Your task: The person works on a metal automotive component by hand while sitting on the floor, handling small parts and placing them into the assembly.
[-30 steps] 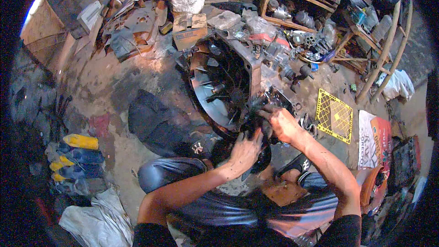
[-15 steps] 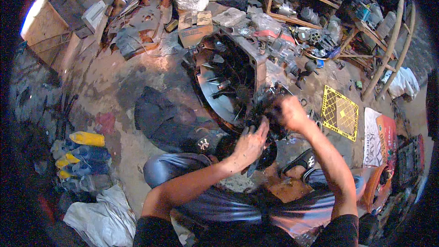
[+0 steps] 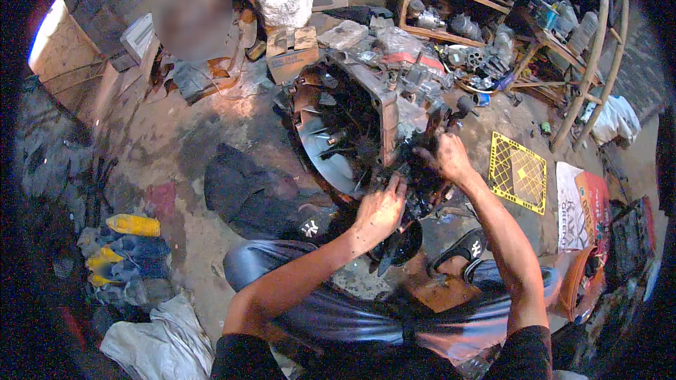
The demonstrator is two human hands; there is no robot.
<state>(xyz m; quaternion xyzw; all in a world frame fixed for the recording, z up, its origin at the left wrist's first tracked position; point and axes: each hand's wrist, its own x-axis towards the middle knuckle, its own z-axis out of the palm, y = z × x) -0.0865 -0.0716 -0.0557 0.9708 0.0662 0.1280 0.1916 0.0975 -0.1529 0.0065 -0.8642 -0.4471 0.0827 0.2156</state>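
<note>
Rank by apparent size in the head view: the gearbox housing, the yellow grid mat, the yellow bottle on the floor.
1. gearbox housing, plainly largest.
2. yellow grid mat.
3. yellow bottle, smallest, though fisheye shrinks things near the rim.

You sat on the floor (image 3: 176, 134) with the gearbox housing (image 3: 352, 127) directly before you. Your left hand (image 3: 380, 207) and right hand (image 3: 447, 158) met at its near end. A dark cloth (image 3: 253, 190) lay left of it, a grid mat (image 3: 517, 172) right. Shelving (image 3: 458, 0) stood behind; bottles (image 3: 130, 239) lay far left.
</note>
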